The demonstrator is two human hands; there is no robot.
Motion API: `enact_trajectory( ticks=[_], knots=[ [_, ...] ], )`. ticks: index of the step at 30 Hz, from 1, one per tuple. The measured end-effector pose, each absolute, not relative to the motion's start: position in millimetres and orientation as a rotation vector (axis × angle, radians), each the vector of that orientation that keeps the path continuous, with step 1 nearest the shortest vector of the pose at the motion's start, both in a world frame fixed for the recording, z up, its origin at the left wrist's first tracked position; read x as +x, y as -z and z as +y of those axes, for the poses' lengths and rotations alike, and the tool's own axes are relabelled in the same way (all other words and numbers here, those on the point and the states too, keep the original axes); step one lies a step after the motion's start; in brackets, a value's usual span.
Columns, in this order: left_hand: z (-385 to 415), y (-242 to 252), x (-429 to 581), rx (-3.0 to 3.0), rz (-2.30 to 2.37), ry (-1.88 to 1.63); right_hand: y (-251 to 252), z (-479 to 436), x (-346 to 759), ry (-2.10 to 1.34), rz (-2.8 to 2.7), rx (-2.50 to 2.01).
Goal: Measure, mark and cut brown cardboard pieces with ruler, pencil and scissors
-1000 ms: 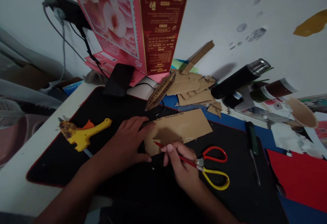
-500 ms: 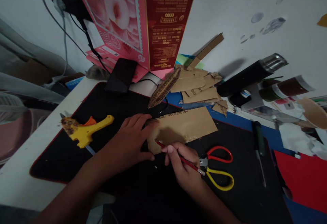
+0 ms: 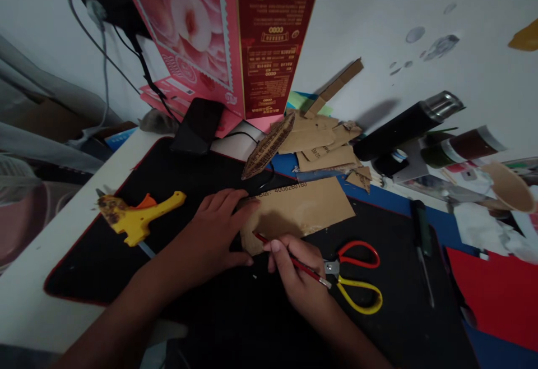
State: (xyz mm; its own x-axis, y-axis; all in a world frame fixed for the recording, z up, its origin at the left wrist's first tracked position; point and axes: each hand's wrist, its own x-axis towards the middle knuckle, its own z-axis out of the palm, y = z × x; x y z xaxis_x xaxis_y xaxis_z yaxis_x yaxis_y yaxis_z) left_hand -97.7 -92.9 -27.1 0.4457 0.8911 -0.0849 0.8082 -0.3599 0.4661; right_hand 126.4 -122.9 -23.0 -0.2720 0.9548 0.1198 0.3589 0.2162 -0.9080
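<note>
A flat piece of brown cardboard with printed digits along its far edge lies on the black mat. My left hand rests on its left end, thumb and fingers spread apart. In my right hand, the fingers are closed around a red pencil with a metal end. The pencil's tip is at the cardboard's near left part, touching it or just above; I cannot tell which. Scissors with one red and one yellow handle lie right beside my right hand, their blades hidden under it.
A yellow glue gun lies left of my left hand. Behind are a phone, a pink and red box, a pointed cardboard piece and cardboard scraps. A black flask, a screwdriver-like tool and red sheet are rightward.
The whole view has shifted slightly. My hands, the pencil and the cardboard keep nearly the same places relative to each other.
</note>
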Motion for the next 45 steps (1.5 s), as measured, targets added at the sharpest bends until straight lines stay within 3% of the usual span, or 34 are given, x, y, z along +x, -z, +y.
enact_trajectory(
  ticks=[45],
  knots=[
    [-96.8,35.6,-101.6,2.291,1.429,-0.307,19.6,-121.2,128.3,-1.070,-1.774,-1.284]
  ],
)
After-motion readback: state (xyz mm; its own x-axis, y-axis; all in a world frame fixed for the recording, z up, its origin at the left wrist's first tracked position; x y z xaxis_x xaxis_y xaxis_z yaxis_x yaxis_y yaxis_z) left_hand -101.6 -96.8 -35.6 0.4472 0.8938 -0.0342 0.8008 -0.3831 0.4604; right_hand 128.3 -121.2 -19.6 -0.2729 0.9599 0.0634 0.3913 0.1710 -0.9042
